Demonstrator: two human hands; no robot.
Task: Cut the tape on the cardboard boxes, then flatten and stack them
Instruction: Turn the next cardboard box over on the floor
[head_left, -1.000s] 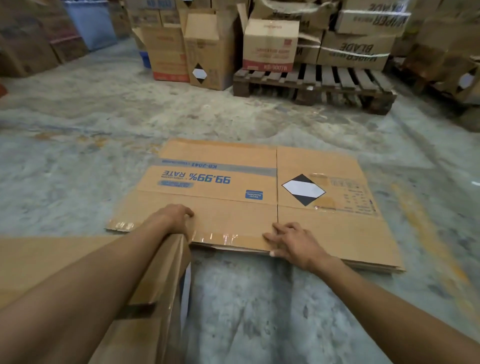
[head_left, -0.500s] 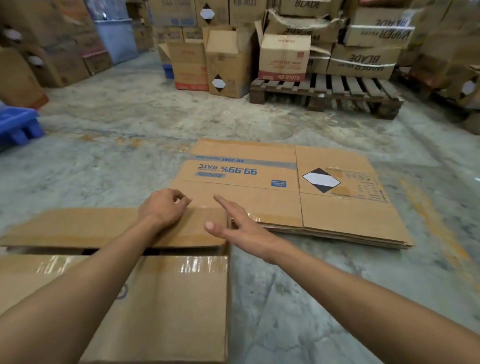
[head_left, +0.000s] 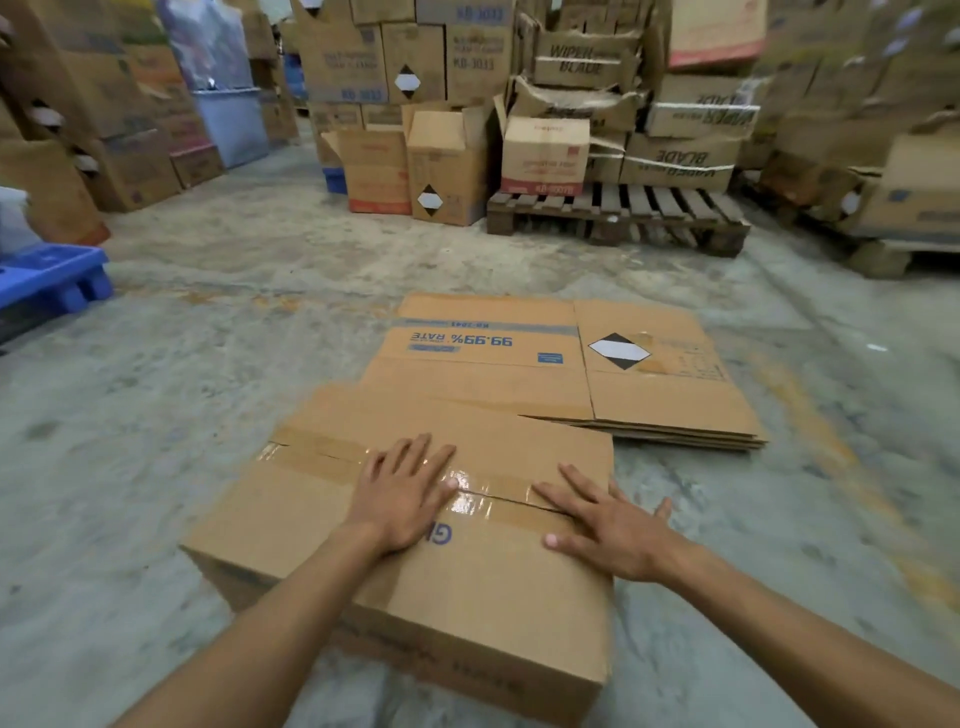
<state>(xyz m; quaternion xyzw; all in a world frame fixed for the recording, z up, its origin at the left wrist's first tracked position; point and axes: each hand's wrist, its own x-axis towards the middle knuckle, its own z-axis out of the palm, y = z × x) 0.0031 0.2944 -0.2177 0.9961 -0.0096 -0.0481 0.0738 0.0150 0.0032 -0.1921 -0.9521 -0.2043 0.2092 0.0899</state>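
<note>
- The cardboard box (head_left: 415, 561) lies nearest the person on the concrete floor (head_left: 156, 415), still holding some height at its near edge, so it looks only partly flattened.
- The left hand (head_left: 402, 496) lies flat on its top face, fingers straight and slightly spread, gripping nothing; the right hand (head_left: 610, 525) rests the same way near the box's right edge, palm down.
- To do this step well, the person would likely lean weight evenly through both palms and press along the creases, so the panels fold flat rather than buckle.
- A strip of glossy tape (head_left: 483, 496) runs across the top between the hands; a split shows along it, which suggests it is already cut.
- The board is matte brown, stiff and smooth, with sharp corners.
- Just beyond, touching or nearly touching the box's far edge, sits the stack of flattened boxes (head_left: 571, 384), thin layered sheets with blue print.
- Farther off stand a slatted wooden pallet (head_left: 623, 218) and piled cartons (head_left: 675, 124), some crumpled.
</note>
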